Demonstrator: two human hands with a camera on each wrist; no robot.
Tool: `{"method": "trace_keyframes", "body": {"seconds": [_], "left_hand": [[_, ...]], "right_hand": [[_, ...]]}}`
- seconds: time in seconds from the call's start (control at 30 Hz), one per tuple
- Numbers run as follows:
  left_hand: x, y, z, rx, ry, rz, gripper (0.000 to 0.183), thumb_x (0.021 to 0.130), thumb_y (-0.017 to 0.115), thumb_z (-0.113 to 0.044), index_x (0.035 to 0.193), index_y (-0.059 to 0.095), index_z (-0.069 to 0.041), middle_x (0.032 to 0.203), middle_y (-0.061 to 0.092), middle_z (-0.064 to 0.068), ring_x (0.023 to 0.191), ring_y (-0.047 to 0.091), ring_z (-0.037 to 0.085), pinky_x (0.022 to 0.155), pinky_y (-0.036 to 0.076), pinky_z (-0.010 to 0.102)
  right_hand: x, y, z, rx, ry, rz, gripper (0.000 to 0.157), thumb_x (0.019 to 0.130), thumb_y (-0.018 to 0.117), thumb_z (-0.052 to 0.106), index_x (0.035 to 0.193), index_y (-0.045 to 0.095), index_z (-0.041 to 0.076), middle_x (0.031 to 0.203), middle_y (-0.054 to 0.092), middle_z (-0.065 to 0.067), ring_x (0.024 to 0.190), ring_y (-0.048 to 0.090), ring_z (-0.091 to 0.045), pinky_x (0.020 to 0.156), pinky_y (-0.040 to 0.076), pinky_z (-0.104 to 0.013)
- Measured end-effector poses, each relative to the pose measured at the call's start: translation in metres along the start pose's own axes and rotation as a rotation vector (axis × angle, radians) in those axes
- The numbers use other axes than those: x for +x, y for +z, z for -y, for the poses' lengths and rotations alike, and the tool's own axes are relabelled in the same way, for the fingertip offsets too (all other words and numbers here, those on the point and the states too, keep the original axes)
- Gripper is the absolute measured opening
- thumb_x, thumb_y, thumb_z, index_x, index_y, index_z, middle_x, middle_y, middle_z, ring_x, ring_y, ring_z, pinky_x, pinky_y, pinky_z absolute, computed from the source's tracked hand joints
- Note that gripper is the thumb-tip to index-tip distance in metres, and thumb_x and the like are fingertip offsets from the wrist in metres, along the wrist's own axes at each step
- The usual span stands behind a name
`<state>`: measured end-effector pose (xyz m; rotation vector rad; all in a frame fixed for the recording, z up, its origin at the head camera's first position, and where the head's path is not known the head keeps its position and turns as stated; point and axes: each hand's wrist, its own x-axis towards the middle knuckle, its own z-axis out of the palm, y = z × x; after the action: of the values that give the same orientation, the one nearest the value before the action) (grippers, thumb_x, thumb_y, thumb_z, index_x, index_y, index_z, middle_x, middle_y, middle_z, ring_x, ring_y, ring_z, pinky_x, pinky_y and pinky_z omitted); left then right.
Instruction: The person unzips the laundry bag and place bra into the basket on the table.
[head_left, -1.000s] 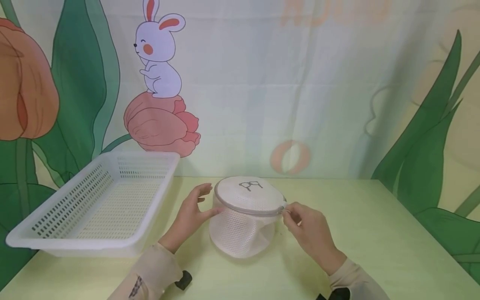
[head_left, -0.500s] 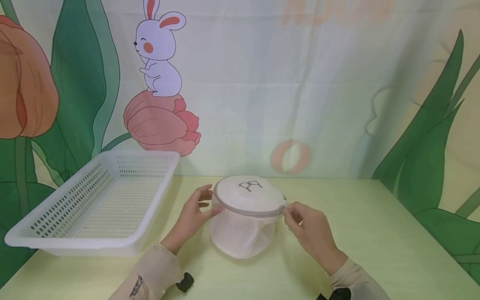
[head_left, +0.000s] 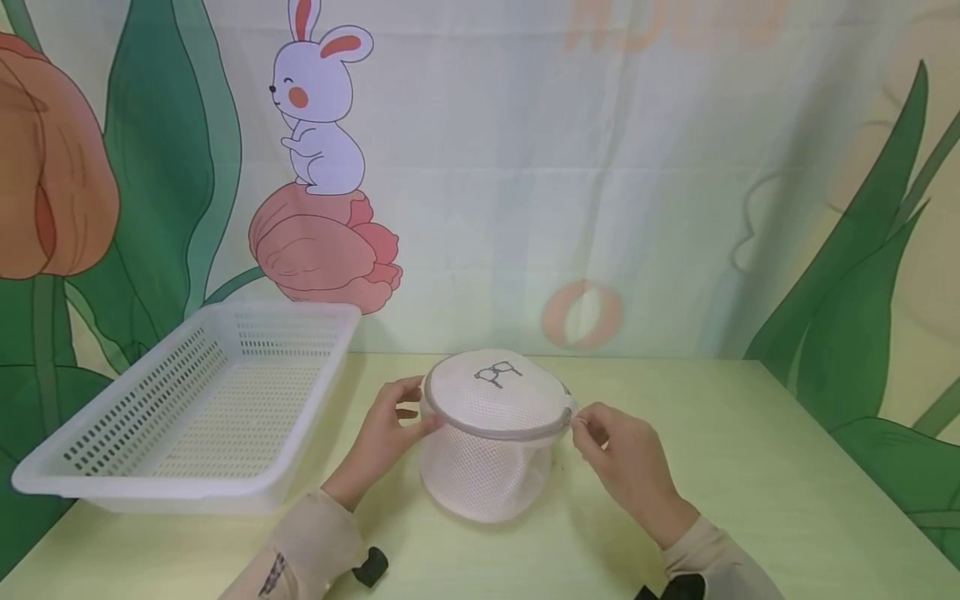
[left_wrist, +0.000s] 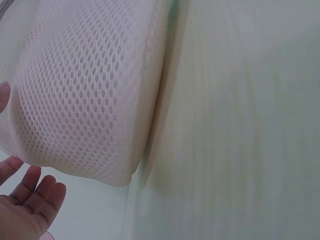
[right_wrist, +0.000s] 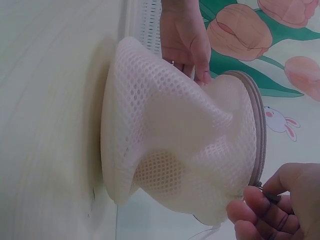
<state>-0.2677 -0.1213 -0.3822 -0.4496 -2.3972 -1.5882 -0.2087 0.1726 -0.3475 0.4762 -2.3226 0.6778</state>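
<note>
A white mesh laundry bag [head_left: 483, 475], round and upright, stands on the table with a dark line motif on its top. A grey zipper [head_left: 495, 433] runs around the top's rim. My right hand [head_left: 626, 454] pinches the zipper pull at the rim's right side; in the right wrist view its fingers [right_wrist: 257, 200] hold the small dark pull [right_wrist: 271, 196]. At the left of the bag my left hand [head_left: 382, 442] touches the wall just below the rim, thumb in front and the other fingers loosely spread. The mesh wall [right_wrist: 185, 125] sags inward on the right.
A white perforated plastic basket [head_left: 277, 483] stands on the left of the pale green table [head_left: 750, 475]. Behind the table hangs a printed curtain [head_left: 660, 208] with tulips and a rabbit. Black straps [head_left: 371, 567] show at the sleeves.
The bag's top has shifted and turned slightly, its motif moving a little left. Its right wall looks smoother. The right hand, still pinching the pull, has moved slightly right.
</note>
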Motion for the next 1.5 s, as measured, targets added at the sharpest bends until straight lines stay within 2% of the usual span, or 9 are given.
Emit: {"method": "trace_keyframes", "body": {"seconds": [0.3,0.57,0.87,1.03,1.13,1.37,1.5], "left_hand": [[-0.001,-0.001,0.0,-0.016,0.029,-0.005,0.05,0.08,0.076,-0.009,0.123,0.053,-0.001,0.124,0.059,0.015,0.117,0.054,0.03,0.099,0.048,0.046],[-0.003,-0.001,-0.002,-0.047,0.091,-0.039,0.046,0.078,0.075,-0.003,0.118,0.052,0.0,0.12,0.059,0.014,0.11,0.057,0.028,0.093,0.051,0.048],[-0.005,0.002,-0.006,-0.061,0.076,-0.072,0.045,0.079,0.075,-0.003,0.117,0.051,0.0,0.116,0.06,0.013,0.104,0.057,0.022,0.09,0.051,0.035],[-0.007,0.003,-0.01,-0.059,0.059,-0.079,0.047,0.079,0.075,-0.002,0.119,0.051,-0.001,0.114,0.062,0.013,0.103,0.058,0.022,0.091,0.051,0.038],[-0.008,0.004,-0.012,-0.066,0.073,-0.088,0.048,0.078,0.076,-0.001,0.119,0.051,-0.001,0.112,0.063,0.012,0.1,0.058,0.019,0.09,0.052,0.039],[-0.013,0.008,-0.011,-0.087,0.101,-0.118,0.043,0.077,0.076,0.001,0.113,0.053,-0.001,0.109,0.062,0.01,0.092,0.057,0.006,0.084,0.05,0.025],[-0.017,0.009,-0.011,-0.107,0.104,-0.133,0.042,0.075,0.077,0.002,0.111,0.053,-0.002,0.108,0.061,0.009,0.09,0.056,0.005,0.085,0.05,0.026]], "right_hand": [[0.001,-0.001,-0.003,-0.018,-0.023,-0.02,0.012,0.083,0.066,0.005,0.074,0.064,0.013,0.059,0.059,0.009,0.054,0.049,0.001,0.052,0.042,-0.018],[0.002,-0.003,-0.004,-0.019,0.004,0.004,0.011,0.085,0.065,0.007,0.075,0.064,0.013,0.06,0.06,0.008,0.054,0.049,0.0,0.051,0.041,-0.018],[0.003,-0.005,-0.004,-0.04,0.039,0.007,0.01,0.084,0.064,0.007,0.075,0.065,0.012,0.06,0.062,0.006,0.054,0.048,-0.002,0.051,0.04,-0.019],[0.004,-0.006,-0.005,-0.054,0.079,0.026,0.01,0.085,0.063,0.008,0.076,0.065,0.011,0.06,0.06,0.006,0.052,0.045,-0.002,0.051,0.038,-0.019],[0.004,-0.005,-0.007,-0.066,0.093,0.033,0.01,0.085,0.062,0.009,0.076,0.065,0.011,0.058,0.057,0.006,0.05,0.041,-0.003,0.05,0.036,-0.018],[0.004,-0.004,-0.007,-0.073,0.107,0.039,0.011,0.085,0.061,0.01,0.076,0.065,0.011,0.059,0.059,0.004,0.049,0.039,-0.003,0.048,0.034,-0.018],[0.004,-0.004,-0.007,-0.08,0.12,0.051,0.01,0.085,0.061,0.01,0.077,0.066,0.011,0.061,0.06,0.003,0.05,0.041,-0.004,0.048,0.034,-0.018]]}}
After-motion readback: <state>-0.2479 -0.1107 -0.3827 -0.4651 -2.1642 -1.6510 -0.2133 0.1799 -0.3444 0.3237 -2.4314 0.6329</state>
